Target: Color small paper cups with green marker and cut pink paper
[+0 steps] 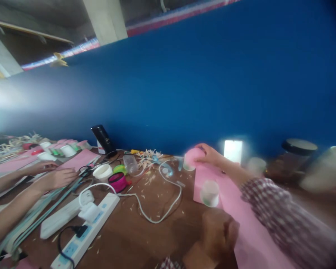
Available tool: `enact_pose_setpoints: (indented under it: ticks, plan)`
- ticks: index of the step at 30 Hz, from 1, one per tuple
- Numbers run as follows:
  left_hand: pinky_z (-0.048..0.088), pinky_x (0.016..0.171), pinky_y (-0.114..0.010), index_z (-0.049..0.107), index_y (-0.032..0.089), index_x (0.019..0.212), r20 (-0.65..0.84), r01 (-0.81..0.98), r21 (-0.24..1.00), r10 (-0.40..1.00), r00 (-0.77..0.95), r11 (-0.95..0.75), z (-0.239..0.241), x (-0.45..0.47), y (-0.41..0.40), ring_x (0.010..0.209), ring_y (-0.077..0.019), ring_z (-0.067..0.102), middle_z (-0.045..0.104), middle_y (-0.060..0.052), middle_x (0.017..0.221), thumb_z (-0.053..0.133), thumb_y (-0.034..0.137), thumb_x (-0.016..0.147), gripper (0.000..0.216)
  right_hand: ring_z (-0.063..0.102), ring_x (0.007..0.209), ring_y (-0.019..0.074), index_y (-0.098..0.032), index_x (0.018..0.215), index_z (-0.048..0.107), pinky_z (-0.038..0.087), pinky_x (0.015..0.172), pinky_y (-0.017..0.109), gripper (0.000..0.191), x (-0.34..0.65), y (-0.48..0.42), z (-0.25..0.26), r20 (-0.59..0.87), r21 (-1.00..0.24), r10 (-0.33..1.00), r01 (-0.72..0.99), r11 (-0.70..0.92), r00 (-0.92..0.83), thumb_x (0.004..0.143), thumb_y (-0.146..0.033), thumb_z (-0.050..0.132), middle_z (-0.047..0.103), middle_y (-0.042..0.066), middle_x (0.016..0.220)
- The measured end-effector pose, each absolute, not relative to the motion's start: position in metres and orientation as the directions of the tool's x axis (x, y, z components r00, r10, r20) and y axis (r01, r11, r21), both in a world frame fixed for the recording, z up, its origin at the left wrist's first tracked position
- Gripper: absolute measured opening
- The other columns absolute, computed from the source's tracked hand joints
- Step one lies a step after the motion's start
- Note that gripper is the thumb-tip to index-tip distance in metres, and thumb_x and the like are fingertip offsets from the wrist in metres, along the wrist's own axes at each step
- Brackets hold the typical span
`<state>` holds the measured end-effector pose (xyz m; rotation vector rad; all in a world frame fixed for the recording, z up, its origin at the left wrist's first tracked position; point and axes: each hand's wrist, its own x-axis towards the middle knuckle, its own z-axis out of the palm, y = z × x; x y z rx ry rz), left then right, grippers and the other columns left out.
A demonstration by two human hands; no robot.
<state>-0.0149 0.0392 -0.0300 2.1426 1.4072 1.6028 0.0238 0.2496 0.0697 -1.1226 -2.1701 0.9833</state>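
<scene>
My right hand (207,154), in a checked sleeve, reaches out over a pink sheet (243,216) on the table. Its fingers are closed at the edge of a small whitish cup with a pink top (190,158). Nearer to me a white cup (210,193) stands on the left edge of the sheet. My left hand (220,231) is low in the view, just in front of that cup. It is smeared by motion and its fingers cannot be made out.
Power strips (86,228) and a looped white cable (154,220) lie at the left. A magenta ring-shaped container (119,182) and a white cup (102,172) stand behind. Another person's hands (60,177) work farther left. A dark-lidded jar (298,153) and a lit phone (233,151) are at the right.
</scene>
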Motion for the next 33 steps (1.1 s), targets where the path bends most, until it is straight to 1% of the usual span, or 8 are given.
enact_pose_setpoints:
  ticks: [3, 6, 11, 17, 21, 25, 29, 33]
  plan:
    - [0.043, 0.059, -0.025, 0.060, 0.018, 0.064, 0.682, 0.643, 0.549, 0.731, 0.025, -0.534, -0.028, -0.016, 0.038, 0.058, -0.0141, 0.055, 0.058, -0.005, 0.057, 0.035, 0.034, 0.091, 0.040, 0.058, 0.103, 0.0256, -0.019, 0.126, 0.047, 0.051, 0.083, 0.037, 0.066, 0.007, 0.256, 0.067, 0.084, -0.790, 0.852, 0.486, 0.373, -0.517, 0.068, -0.041, 0.072, 0.054, 0.013, 0.125]
    - [0.044, 0.058, -0.026, 0.059, 0.020, 0.062, 0.662, 0.691, 0.518, 0.748, 0.048, -0.504, -0.024, -0.017, 0.038, 0.056, -0.0143, 0.053, 0.057, -0.004, 0.056, 0.035, 0.036, 0.091, 0.040, 0.057, 0.107, 0.0283, -0.017, 0.128, 0.049, 0.049, 0.085, 0.039, 0.065, 0.003, 0.256, 0.064, 0.029, -0.786, 0.872, 0.527, 0.322, -0.488, 0.071, -0.041, 0.069, 0.052, 0.016, 0.129]
    - [0.044, 0.055, -0.025, 0.058, 0.021, 0.060, 0.657, 0.704, 0.497, 0.750, 0.077, -0.507, -0.018, -0.017, 0.039, 0.054, -0.0140, 0.053, 0.056, -0.003, 0.054, 0.038, 0.038, 0.090, 0.040, 0.058, 0.107, 0.0281, -0.017, 0.133, 0.045, 0.050, 0.082, 0.035, 0.062, 0.011, 0.245, 0.061, -0.040, -0.776, 0.883, 0.572, 0.267, -0.468, 0.081, -0.048, 0.057, 0.050, 0.018, 0.134]
    - [0.045, 0.054, -0.026, 0.058, 0.021, 0.060, 0.642, 0.707, 0.497, 0.761, 0.090, -0.503, -0.016, -0.019, 0.038, 0.053, -0.0143, 0.053, 0.055, -0.003, 0.053, 0.038, 0.041, 0.090, 0.041, 0.055, 0.112, 0.0297, -0.017, 0.130, 0.049, 0.046, 0.090, 0.040, 0.057, 0.006, 0.248, 0.061, -0.019, -0.737, 0.875, 0.598, 0.315, -0.483, 0.081, -0.044, 0.059, 0.052, 0.017, 0.132]
    - [0.044, 0.053, -0.026, 0.057, 0.022, 0.059, 0.626, 0.719, 0.492, 0.774, 0.099, -0.491, -0.020, -0.017, 0.039, 0.053, -0.0147, 0.052, 0.056, -0.003, 0.053, 0.041, 0.042, 0.089, 0.040, 0.054, 0.114, 0.0306, -0.016, 0.129, 0.052, 0.046, 0.091, 0.039, 0.058, -0.003, 0.249, 0.062, -0.010, -0.701, 0.860, 0.617, 0.359, -0.511, 0.079, -0.043, 0.062, 0.052, 0.017, 0.132]
    - [0.043, 0.053, -0.026, 0.055, 0.020, 0.056, 0.625, 0.721, 0.473, 0.770, 0.131, -0.507, -0.025, -0.015, 0.042, 0.052, -0.0139, 0.051, 0.054, -0.003, 0.052, 0.040, 0.040, 0.089, 0.042, 0.056, 0.113, 0.0305, -0.015, 0.124, 0.056, 0.046, 0.091, 0.039, 0.052, -0.007, 0.249, 0.063, -0.008, -0.670, 0.844, 0.630, 0.393, -0.536, 0.081, -0.043, 0.060, 0.057, 0.016, 0.127]
    - [0.043, 0.057, -0.026, 0.056, 0.018, 0.058, 0.583, 0.719, 0.480, 0.795, 0.166, -0.503, -0.027, -0.015, 0.042, 0.054, -0.0134, 0.052, 0.056, -0.004, 0.054, 0.038, 0.038, 0.091, 0.042, 0.053, 0.117, 0.0312, -0.013, 0.130, 0.051, 0.044, 0.095, 0.040, 0.057, -0.004, 0.247, 0.062, 0.004, -0.646, 0.848, 0.646, 0.406, -0.529, 0.083, -0.044, 0.058, 0.052, 0.018, 0.133]
    - [0.043, 0.057, -0.026, 0.056, 0.018, 0.057, 0.551, 0.724, 0.491, 0.817, 0.172, -0.484, -0.026, -0.015, 0.041, 0.055, -0.0140, 0.053, 0.058, -0.004, 0.056, 0.039, 0.040, 0.091, 0.044, 0.052, 0.119, 0.0311, -0.014, 0.135, 0.045, 0.045, 0.094, 0.039, 0.061, 0.001, 0.249, 0.062, 0.020, -0.629, 0.852, 0.656, 0.417, -0.523, 0.083, -0.046, 0.057, 0.047, 0.018, 0.138]
